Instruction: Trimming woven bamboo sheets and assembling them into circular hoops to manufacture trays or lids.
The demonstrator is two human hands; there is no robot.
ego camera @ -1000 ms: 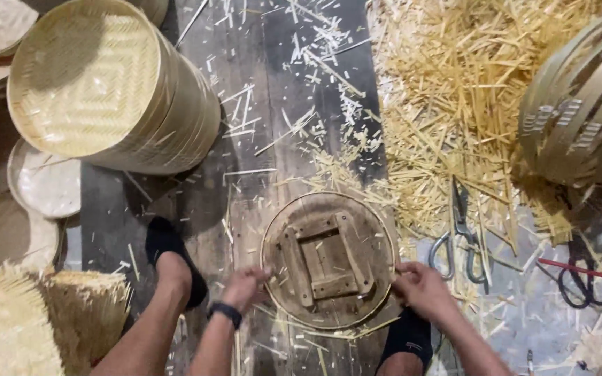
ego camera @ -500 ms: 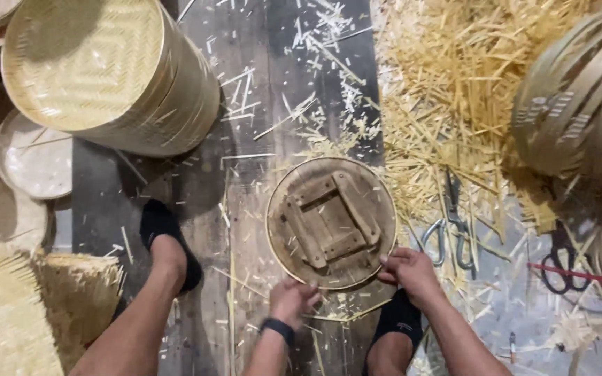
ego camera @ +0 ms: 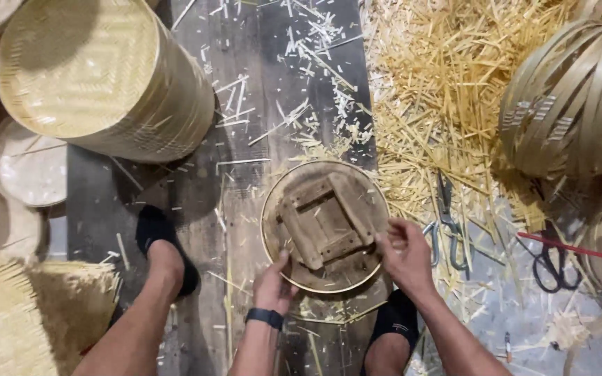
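A round frame (ego camera: 325, 226) is gripped at its near rim by both hands on the dark floor.

The left hand (ego camera: 275, 284), wearing one wristband (ego camera: 265, 317), is curled on the lower left edge; the right hand (ego camera: 407, 254) is pinched on the lower right edge, so the frame lies just ahead of the fingers. The frame is seen as one thin bamboo hoop around a worn disc with four wooden slats set in a square. One large woven drum (ego camera: 99, 76) is seen at the far left, two pairs of scissors (ego camera: 447, 230) at the right.
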